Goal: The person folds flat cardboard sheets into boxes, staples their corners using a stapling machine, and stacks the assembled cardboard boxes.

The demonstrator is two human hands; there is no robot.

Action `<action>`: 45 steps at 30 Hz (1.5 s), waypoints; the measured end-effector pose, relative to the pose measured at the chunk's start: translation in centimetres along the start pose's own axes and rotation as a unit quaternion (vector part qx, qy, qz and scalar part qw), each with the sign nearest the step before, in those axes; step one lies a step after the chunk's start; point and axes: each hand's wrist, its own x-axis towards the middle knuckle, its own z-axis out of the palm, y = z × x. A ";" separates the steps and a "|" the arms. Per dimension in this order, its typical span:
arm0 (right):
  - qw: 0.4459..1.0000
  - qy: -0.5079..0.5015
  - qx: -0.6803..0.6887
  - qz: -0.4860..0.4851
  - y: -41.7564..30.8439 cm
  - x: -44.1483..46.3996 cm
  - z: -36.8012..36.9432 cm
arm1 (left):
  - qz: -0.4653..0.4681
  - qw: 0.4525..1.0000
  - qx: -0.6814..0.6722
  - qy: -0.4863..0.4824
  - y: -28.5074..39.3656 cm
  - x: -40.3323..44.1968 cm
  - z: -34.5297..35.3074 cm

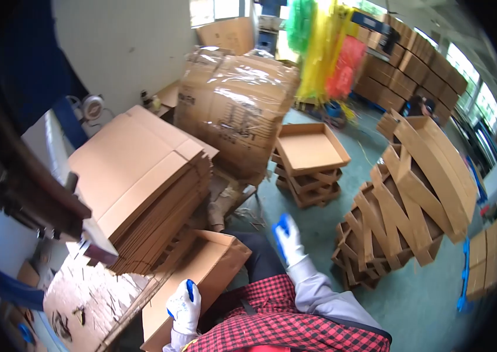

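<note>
A shallow open cardboard box leans across my lap at the table's edge. My left hand, in a white glove with blue patches, is closed on the near side of this box; its fingertips are partly hidden. Out to the right and forward, my right hand in a matching glove hangs over the floor, fingers stretched out, holding nothing. To the left, a thick stack of flat cardboard sheets rises beside the box.
Open cardboard trays are piled ahead on the green floor. A taller leaning pile of cardboard trays stands right. Behind the sheets is a plastic-wrapped carton bundle. Dark machine parts jut in from the left above the worktable.
</note>
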 end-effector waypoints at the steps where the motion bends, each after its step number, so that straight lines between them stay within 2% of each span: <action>1: 0.994 0.030 0.104 0.016 -3.4 2.5 -1.3 | -0.014 1.000 0.007 0.006 0.0 0.0 -0.1; 2: 0.986 0.018 0.121 -0.116 -7.8 4.9 -3.3 | -0.013 1.000 0.007 0.015 -0.1 0.0 0.0; 4: 0.931 -0.063 0.294 -0.205 -18.1 7.1 -6.1 | -0.005 1.000 0.007 0.030 -0.3 -0.2 0.2; 5: 0.874 -0.156 0.399 -0.231 -22.4 7.7 -7.4 | 0.003 0.999 0.005 0.038 -0.3 -0.2 0.3; 7: 0.885 -0.059 0.210 -0.412 -30.6 7.5 -8.7 | -0.005 0.999 0.011 0.035 -0.1 -0.1 0.4; 10: 0.773 -0.125 0.221 -0.581 -39.1 6.4 -11.0 | -0.014 1.000 0.019 0.009 0.2 -0.4 0.4; 16: 0.801 -0.132 0.214 -0.542 -38.0 7.1 -13.9 | -0.006 1.000 0.003 0.019 0.2 -0.8 0.5; 19: 0.813 -0.140 0.205 -0.527 -36.0 9.2 -18.2 | 0.008 1.000 0.000 0.021 0.2 -1.3 0.2; 22: 0.799 -0.146 0.190 -0.552 -35.4 8.5 -19.2 | -0.003 0.999 -0.032 0.018 0.9 -0.8 -0.2; 25: 0.774 -0.126 0.183 -0.593 -35.2 8.8 -19.1 | 0.008 1.000 -0.008 0.022 1.1 -0.7 -0.2; 27: 0.752 -0.105 0.182 -0.624 -37.0 11.0 -18.1 | -0.041 0.992 0.119 -0.017 1.9 -1.3 0.3; 28: 0.747 -0.099 0.179 -0.633 -37.6 11.6 -17.8 | -0.039 0.992 0.121 0.004 1.2 -0.2 1.5; 30: 0.767 -0.105 0.164 -0.611 -37.5 10.6 -17.4 | 0.074 0.983 0.094 0.136 1.3 -0.8 1.1; 32: 0.811 -0.137 0.145 -0.550 -36.7 7.9 -17.1 | 0.011 1.000 0.000 0.002 1.7 -0.4 -0.6; 35: 0.843 -0.177 0.127 -0.492 -38.2 5.7 -14.4 | 0.022 0.997 -0.066 0.032 1.5 -0.3 -0.3; 38: 0.849 -0.174 0.110 -0.487 -37.1 4.8 -15.1 | 0.028 0.998 -0.037 0.044 0.9 1.5 -0.2; 40: 0.857 -0.170 0.094 -0.478 -40.4 1.3 -9.6 | 0.034 0.998 -0.013 0.044 0.5 2.2 -0.3; 41: 0.861 -0.170 0.084 -0.473 -40.2 1.3 -9.9 | 0.036 0.998 -0.016 0.045 0.4 2.7 -0.2; 42: 0.718 -0.300 0.349 -0.522 -38.6 1.4 -6.0 | 0.022 0.999 -0.015 0.043 0.1 3.3 -0.2; 45: 0.763 -0.317 0.216 -0.521 -29.8 -2.4 3.2 | -0.022 0.999 -0.006 0.038 -1.1 5.0 -0.4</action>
